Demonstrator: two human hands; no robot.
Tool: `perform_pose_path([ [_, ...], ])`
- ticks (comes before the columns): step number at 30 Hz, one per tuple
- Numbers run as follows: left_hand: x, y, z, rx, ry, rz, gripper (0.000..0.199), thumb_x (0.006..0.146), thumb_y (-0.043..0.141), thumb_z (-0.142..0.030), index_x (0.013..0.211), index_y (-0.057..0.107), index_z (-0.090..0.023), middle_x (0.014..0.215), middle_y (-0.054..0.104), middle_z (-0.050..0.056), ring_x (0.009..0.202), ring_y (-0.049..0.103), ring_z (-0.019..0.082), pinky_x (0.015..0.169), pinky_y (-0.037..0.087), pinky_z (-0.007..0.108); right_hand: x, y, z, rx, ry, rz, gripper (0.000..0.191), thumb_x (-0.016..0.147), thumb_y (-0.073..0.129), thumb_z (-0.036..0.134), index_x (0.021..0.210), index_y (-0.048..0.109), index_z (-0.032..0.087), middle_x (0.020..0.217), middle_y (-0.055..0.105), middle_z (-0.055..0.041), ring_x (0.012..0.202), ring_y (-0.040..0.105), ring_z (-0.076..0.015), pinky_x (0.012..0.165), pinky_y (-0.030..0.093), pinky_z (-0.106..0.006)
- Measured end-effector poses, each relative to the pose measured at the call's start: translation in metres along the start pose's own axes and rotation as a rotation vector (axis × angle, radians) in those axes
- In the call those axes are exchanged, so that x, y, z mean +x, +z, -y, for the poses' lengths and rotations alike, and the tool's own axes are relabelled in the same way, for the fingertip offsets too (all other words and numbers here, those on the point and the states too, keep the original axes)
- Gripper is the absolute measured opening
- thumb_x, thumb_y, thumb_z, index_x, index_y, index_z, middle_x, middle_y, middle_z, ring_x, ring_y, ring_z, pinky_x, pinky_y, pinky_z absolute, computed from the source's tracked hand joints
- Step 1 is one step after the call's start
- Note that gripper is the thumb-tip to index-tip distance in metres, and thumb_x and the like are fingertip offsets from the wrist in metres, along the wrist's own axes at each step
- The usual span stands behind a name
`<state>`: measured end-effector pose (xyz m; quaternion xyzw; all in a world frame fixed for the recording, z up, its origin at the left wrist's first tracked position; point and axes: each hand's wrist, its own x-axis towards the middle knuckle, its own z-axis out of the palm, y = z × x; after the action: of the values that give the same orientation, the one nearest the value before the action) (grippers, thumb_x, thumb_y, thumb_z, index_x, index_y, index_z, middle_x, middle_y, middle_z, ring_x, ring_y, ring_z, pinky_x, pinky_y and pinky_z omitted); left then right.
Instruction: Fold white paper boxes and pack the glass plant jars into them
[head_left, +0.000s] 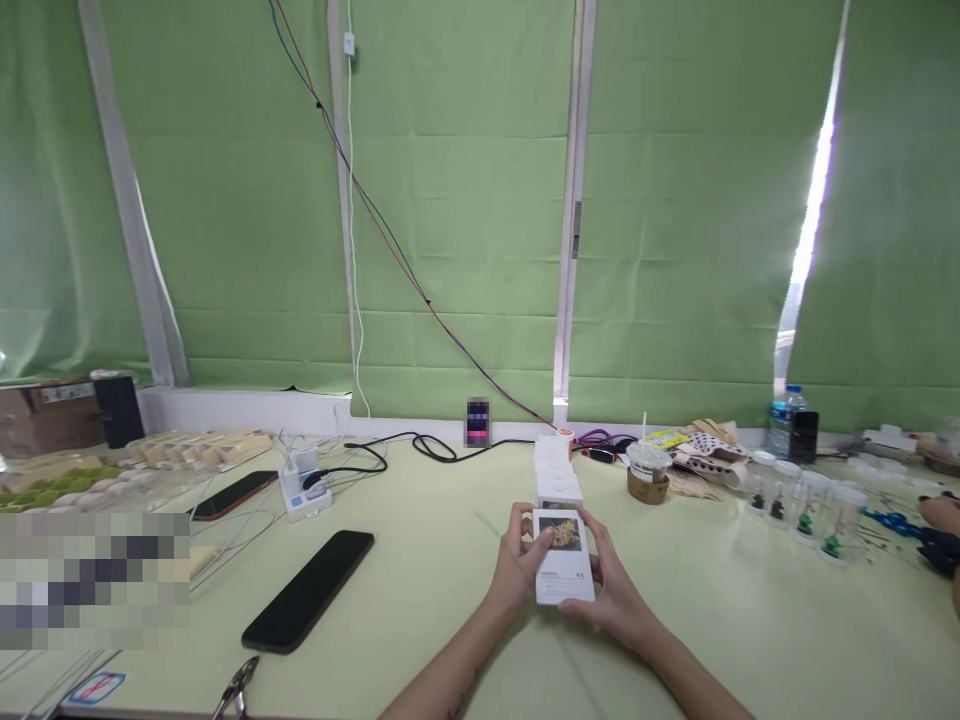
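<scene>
Card, held two-handed

Card (566,566): between both hands, over table (435,590), just before white boxes (555,472); single or stacked, unclear. Handling, advised: light edge pressure, thumb off print. Left hand (517,560): gripping left edge, thumb across picture. Right hand (616,588): gripping right side, thumb at lower edge. Forearms: converging.

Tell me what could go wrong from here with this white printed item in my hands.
Your left hand has its thumb over the picture on the white printed item, so it might smudge. The row of white items sits just beyond your fingers; a forward push could knock it. The cup with a straw stands right of that row, so a careless swing might spill it.
</scene>
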<state>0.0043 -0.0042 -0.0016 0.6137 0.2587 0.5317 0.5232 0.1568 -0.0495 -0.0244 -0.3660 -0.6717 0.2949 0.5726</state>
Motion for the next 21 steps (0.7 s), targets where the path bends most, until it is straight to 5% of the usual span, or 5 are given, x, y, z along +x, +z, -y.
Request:
perform_pose_path([
  [4,-0.001,0.000,0.002,0.067,0.025,0.032,0.040,0.079,0.060,-0.048,0.107,0.041,-0.026,0.094,0.062,0.002,0.068,0.066,0.017,0.053,0.050,0.025,-0.003,-0.003,-0.005,-0.032,0.035,0.034,0.090,0.064,0.072,0.026,0.135,0.016,0.029,0.132,0.041,-0.0135,0.095,0.062,-0.0240,0.072,0.056,-0.041],
  [9,-0.004,-0.002,0.004,0.253,0.180,0.081,0.043,0.080,0.061,-0.041,0.115,0.040,-0.026,0.095,0.062,0.003,0.088,0.062,0.020,0.070,0.049,0.030,-0.001,-0.010,-0.024,-0.202,-0.114,-0.100,0.065,0.080,0.058,0.024,0.131,0.018,0.029,0.133,0.038,-0.0120,0.111,0.055,-0.0228,0.092,0.047,-0.043],
  [14,0.000,-0.007,0.007,0.361,0.291,-0.099,0.044,0.082,0.058,-0.041,0.118,0.043,-0.021,0.120,0.053,0.010,0.113,0.049,0.024,0.096,0.038,0.039,0.004,-0.012,-0.032,-0.393,-0.094,-0.164,0.073,0.081,0.058,0.028,0.139,0.014,0.028,0.135,0.037,-0.0117,0.124,0.043,-0.0271,0.094,0.045,-0.046],
  [17,0.005,-0.010,0.017,0.265,0.159,-0.138,0.056,0.084,0.054,-0.047,0.130,0.036,-0.020,0.140,0.037,0.013,0.132,0.031,0.027,0.108,0.026,0.042,0.004,-0.011,-0.039,-0.486,-0.025,-0.170,0.087,0.077,0.061,0.030,0.143,0.005,0.024,0.145,0.024,-0.0144,0.135,0.025,-0.0304,0.104,0.033,-0.051],
  [21,0.011,-0.007,0.032,0.029,-0.066,-0.030,0.080,0.077,0.063,-0.050,0.142,0.026,-0.023,0.152,0.020,0.011,0.140,0.015,0.029,0.112,0.018,0.041,0.007,-0.007,-0.056,-0.536,0.107,-0.137,0.098,0.074,0.060,0.029,0.145,-0.006,0.018,0.151,0.011,-0.0166,0.140,0.010,-0.0296,0.111,0.020,-0.049],
])
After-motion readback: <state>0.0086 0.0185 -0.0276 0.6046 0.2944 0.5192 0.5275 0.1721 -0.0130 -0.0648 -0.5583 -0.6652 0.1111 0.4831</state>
